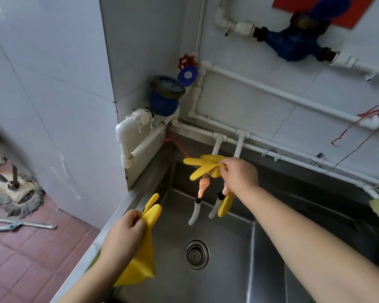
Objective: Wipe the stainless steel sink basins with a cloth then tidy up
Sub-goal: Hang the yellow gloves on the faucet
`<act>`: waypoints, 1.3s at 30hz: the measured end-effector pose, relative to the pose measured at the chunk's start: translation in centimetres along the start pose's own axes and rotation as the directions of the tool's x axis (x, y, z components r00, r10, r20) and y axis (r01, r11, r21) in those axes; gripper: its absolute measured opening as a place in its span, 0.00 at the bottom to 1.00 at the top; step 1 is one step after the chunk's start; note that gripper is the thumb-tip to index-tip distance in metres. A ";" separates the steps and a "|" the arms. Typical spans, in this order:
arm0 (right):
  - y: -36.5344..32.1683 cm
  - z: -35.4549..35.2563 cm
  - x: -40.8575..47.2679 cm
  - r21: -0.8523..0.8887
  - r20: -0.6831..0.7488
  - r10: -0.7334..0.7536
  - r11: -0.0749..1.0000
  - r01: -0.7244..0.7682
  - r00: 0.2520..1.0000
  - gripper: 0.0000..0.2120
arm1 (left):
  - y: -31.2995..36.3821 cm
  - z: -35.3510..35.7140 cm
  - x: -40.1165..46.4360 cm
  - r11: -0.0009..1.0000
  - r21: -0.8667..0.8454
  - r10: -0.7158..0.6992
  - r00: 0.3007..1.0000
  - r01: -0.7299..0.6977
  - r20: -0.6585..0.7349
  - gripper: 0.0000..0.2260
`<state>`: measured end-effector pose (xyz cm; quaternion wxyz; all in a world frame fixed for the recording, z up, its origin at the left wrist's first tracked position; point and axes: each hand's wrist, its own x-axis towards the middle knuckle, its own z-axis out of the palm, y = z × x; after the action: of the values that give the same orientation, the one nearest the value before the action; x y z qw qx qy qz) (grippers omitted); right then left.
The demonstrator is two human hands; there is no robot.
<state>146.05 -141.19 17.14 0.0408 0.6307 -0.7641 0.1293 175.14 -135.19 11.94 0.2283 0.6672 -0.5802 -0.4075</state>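
Stainless steel sink basin (228, 270) fills the lower centre and right of the frame, its round drain strainer (196, 254) at lower centre. The left hand (127, 230), at lower left over the sink's rim, has its fingers curled tight around a yellow rubber glove (144, 256), whose cuff hangs down into the basin and whose finger tips point upward. The right hand (239, 173), at centre, pinches a second yellow glove (204, 165) with fingers clamped on it; this glove is draped over the two taps (197, 206), whose white spouts curve down beneath it. A divider (253, 248) separates a second basin to the right. White pipes (282, 92) and a blue water meter (164, 95) line the tiled wall above. At left, a mop head (15, 193) and metal tongs (15, 225) lie on the red tiled floor.
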 end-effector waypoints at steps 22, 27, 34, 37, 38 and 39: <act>1.7 -11.5 -17.2 0.519 -0.214 0.434 0.810 -0.274 0.875 0.08 | 15.2 8.8 -7.3 0.835 -0.458 0.399 0.909 -0.306 0.120 0.05; 3.9 -12.3 -21.6 0.451 -0.230 0.466 0.829 -0.330 0.854 0.07 | 16.7 12.4 -11.0 0.816 -0.490 0.458 0.861 -0.307 0.222 0.05; 8.3 -15.6 -27.9 0.299 -0.242 0.427 0.887 -0.352 0.871 0.10 | 19.6 16.8 -17.9 0.762 -0.566 0.590 0.697 -0.314 0.407 0.08; 11.1 -17.1 -31.6 0.369 -0.173 0.393 0.876 -0.311 0.903 0.13 | 20.9 19.2 -21.4 0.737 -0.578 0.637 0.644 -0.350 0.424 0.11; 12.2 -17.8 -33.0 0.444 -0.141 0.414 0.838 -0.317 0.899 0.14 | 21.3 20.2 -22.6 0.732 -0.573 0.652 0.624 -0.368 0.432 0.11; 13.4 -18.5 -34.6 0.499 -0.123 0.436 0.804 -0.324 0.892 0.14 | 21.7 21.2 -24.0 0.727 -0.565 0.666 0.599 -0.390 0.444 0.12</act>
<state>138.09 -101.29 25.16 -0.0496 0.4352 -0.8116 0.3867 145.36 -113.43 23.53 0.2715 0.2217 -0.6966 -0.6259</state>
